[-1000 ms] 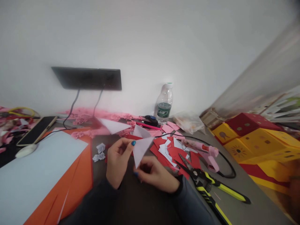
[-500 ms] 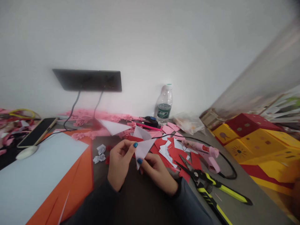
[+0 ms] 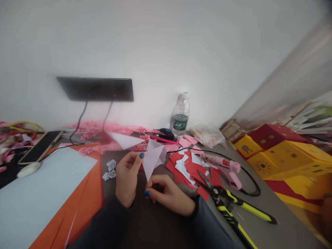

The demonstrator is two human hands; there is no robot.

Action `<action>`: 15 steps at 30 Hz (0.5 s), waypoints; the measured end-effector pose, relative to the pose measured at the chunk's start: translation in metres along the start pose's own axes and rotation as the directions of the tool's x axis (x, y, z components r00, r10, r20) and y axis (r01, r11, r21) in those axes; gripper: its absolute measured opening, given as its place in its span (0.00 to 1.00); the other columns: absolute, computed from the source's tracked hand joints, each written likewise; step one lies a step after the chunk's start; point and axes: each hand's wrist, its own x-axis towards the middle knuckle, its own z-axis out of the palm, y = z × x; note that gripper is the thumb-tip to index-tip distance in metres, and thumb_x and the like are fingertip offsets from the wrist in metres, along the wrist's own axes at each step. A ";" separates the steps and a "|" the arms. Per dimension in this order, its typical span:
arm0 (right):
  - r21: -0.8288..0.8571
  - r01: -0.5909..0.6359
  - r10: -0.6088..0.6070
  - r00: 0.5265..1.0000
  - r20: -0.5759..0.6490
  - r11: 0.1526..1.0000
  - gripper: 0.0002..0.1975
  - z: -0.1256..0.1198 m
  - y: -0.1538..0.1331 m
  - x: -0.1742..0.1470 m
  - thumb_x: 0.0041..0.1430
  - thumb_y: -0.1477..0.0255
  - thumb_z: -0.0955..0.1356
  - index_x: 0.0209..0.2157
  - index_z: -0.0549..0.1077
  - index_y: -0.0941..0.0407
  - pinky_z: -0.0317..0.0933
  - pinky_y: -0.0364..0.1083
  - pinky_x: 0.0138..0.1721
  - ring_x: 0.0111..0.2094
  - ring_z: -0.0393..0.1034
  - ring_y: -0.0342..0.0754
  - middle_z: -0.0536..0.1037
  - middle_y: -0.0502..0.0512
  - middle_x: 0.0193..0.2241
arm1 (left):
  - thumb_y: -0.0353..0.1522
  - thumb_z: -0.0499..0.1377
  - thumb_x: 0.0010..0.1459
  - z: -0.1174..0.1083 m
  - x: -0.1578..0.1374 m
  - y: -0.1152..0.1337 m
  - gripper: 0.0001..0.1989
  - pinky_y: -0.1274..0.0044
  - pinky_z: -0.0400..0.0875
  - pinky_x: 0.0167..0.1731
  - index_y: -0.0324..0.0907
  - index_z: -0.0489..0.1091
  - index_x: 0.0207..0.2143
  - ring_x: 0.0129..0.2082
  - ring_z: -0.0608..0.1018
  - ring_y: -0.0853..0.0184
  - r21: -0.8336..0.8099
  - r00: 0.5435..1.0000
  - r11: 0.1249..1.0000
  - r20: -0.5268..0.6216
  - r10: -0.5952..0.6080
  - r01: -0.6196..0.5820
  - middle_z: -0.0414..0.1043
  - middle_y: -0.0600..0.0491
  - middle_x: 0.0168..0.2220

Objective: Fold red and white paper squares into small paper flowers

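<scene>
Since the left hand (image 3: 127, 178) pinches the paper triangle (image 3: 150, 159) only near its edge, a bump from the right hand (image 3: 169, 194), grip unclear, could bend it.

folded paper (image 3: 150, 160) toned pale lilac-white, thumbnails (image 3: 141, 155) painted blue, shear handles (image 3: 255, 211) patterned black and lime, bottle label (image 3: 180, 123) printed white on green, yellow box (image 3: 255, 165) marked with dark sunburst

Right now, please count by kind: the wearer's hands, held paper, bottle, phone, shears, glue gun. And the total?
Wearer's hands (left hand, right hand): 2
Held white paper: 1
Bottle: 1
Phone: 1
Shears: 1
Glue gun: 1
Total: 7
</scene>
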 end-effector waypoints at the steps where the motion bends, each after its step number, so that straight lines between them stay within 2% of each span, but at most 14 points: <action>1: 0.002 0.012 -0.012 0.999 -0.039 1.000 0.23 -0.002 0.000 0.000 0.59 0.52 0.67 0.24 0.68 0.58 0.52 0.39 0.23 0.20 0.58 0.39 0.66 0.47 0.19 | 0.37 0.66 0.52 0.001 0.000 0.001 0.10 0.82 0.66 0.25 0.40 0.73 0.27 0.24 0.71 0.73 -0.017 1.000 1.000 0.009 -0.004 0.005 0.69 0.58 0.23; 4: -0.046 0.100 -0.108 0.966 -0.234 0.994 0.27 -0.008 0.002 0.001 0.60 0.47 0.62 0.23 0.68 0.58 0.52 0.40 0.21 0.19 0.55 0.40 0.64 0.47 0.18 | 0.37 0.67 0.52 0.003 -0.003 0.005 0.10 0.82 0.66 0.26 0.39 0.73 0.26 0.25 0.70 0.73 0.014 0.994 0.999 0.099 -0.038 0.037 0.71 0.58 0.24; 6: -0.083 0.136 -0.158 0.898 -0.411 0.987 0.27 -0.012 0.003 0.002 0.60 0.47 0.62 0.24 0.69 0.57 0.53 0.40 0.21 0.20 0.55 0.41 0.65 0.47 0.18 | 0.36 0.68 0.51 0.005 -0.006 0.008 0.10 0.83 0.66 0.26 0.39 0.73 0.26 0.25 0.70 0.73 0.068 0.979 0.995 0.189 -0.078 0.067 0.71 0.57 0.24; 8: -0.121 0.146 -0.188 0.828 -0.528 0.982 0.25 -0.015 0.005 0.003 0.60 0.49 0.63 0.25 0.70 0.57 0.55 0.41 0.22 0.21 0.57 0.42 0.67 0.48 0.19 | 0.35 0.68 0.49 0.006 -0.009 0.010 0.10 0.83 0.65 0.26 0.39 0.71 0.25 0.25 0.70 0.73 0.094 0.962 0.992 0.253 -0.107 0.085 0.71 0.58 0.24; 9: -0.142 0.147 -0.202 0.813 -0.546 0.979 0.25 -0.016 0.006 0.003 0.61 0.50 0.64 0.25 0.70 0.57 0.56 0.41 0.22 0.22 0.58 0.42 0.67 0.49 0.19 | 0.34 0.68 0.49 0.006 -0.010 0.011 0.11 0.83 0.64 0.26 0.39 0.70 0.24 0.24 0.69 0.73 0.098 0.957 0.991 0.268 -0.113 0.090 0.70 0.58 0.23; 15: -0.332 0.162 -0.318 0.808 -0.496 0.929 0.20 -0.015 0.007 0.003 0.67 0.61 0.61 0.23 0.68 0.57 0.54 0.41 0.23 0.21 0.59 0.42 0.67 0.49 0.20 | 0.36 0.63 0.55 0.006 -0.009 0.010 0.10 0.83 0.62 0.25 0.40 0.67 0.27 0.25 0.67 0.73 0.167 0.949 0.984 0.292 -0.116 0.068 0.66 0.59 0.25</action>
